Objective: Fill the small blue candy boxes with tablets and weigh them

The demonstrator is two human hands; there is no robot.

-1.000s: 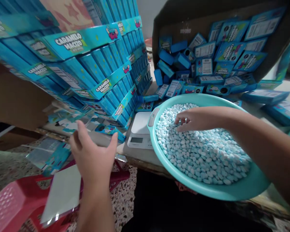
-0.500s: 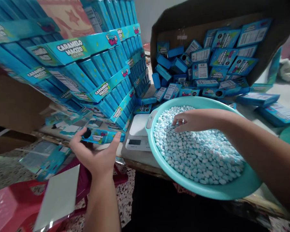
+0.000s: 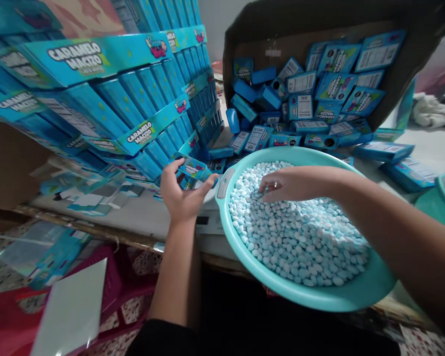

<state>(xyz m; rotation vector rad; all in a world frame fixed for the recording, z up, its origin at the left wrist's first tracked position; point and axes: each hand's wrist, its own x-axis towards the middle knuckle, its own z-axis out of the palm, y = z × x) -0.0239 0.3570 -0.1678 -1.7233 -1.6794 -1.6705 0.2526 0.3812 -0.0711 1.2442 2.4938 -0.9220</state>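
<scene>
My left hand [image 3: 183, 195] grips a small blue candy box [image 3: 193, 168] by its two ends, between thumb and fingers. The box is above a white kitchen scale [image 3: 211, 221], which my hand and the basin partly cover. My right hand [image 3: 281, 185] rests over the pale blue and white candies [image 3: 281, 242], its fingers loosely bent and apart, fingertips at the candies. No candy shows in its grasp. These candies fill much of a turquoise basin [image 3: 259, 283] standing at the table's front edge.
Tall stacks of blue display boxes [image 3: 107, 94] rise at the left. Behind the basin, a tipped cardboard carton [image 3: 274, 42] spills several candy boxes [image 3: 303, 106]. Plastic scraps [image 3: 92, 198] lie on the table [image 3: 133, 217]. Low at left is a red chair [image 3: 7, 316]; a second turquoise tub [image 3: 444, 198] stands right.
My left hand has carried the candy box right and up, from the table's left part to over the scale. My right hand keeps its pose over the candies. The view has shifted slightly.
</scene>
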